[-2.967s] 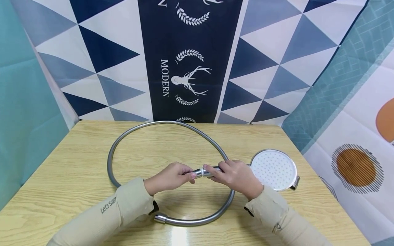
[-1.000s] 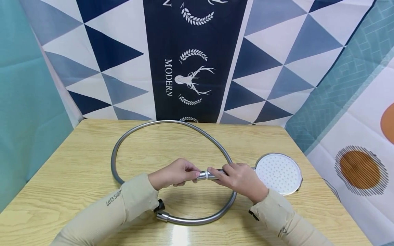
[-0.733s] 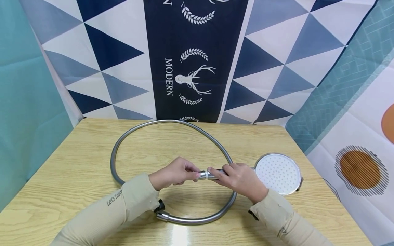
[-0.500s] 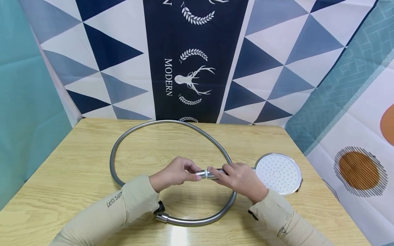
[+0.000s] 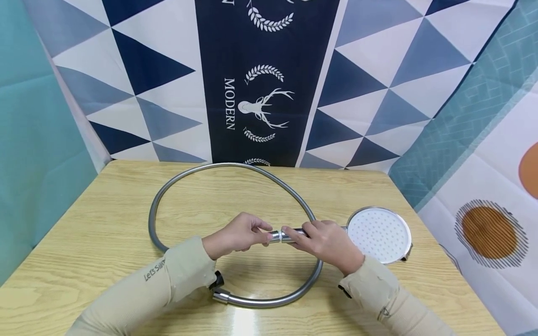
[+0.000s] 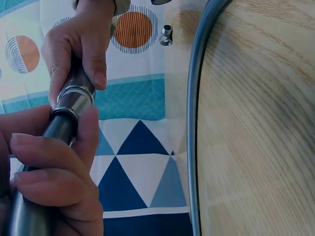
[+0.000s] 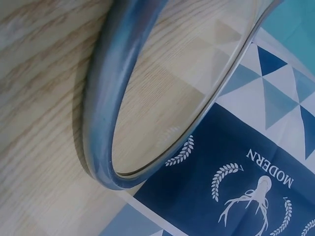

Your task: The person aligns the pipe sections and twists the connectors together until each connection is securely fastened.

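Note:
My left hand [image 5: 237, 234] holds the end of a grey shower hose [image 5: 229, 164] by its chrome nut [image 5: 274, 237]. In the left wrist view, the fingers [image 6: 54, 189] curl round the hose just below the nut. My right hand [image 5: 329, 245] grips the handle of a shower head [image 5: 379, 235], whose round white spray face points up. Hose nut and handle meet end to end, with a pale ring between them. Most of the handle is hidden under the right hand. Neither hand shows in the right wrist view, where the hose fills the foreground.
The hose loops over the wooden table [image 5: 105, 224] and passes under the right hand. Its other end, a chrome fitting [image 5: 221, 295], lies by the left cuff. A small metal fitting [image 6: 166, 37] lies beyond the shower head. Patterned cloths [image 5: 256, 107] hang round the table.
My left fingers have shifted their hold on the hose nut, and the forefinger is now lifted a little. The right hand keeps its grip on the shower head's handle. The view has drifted slightly.

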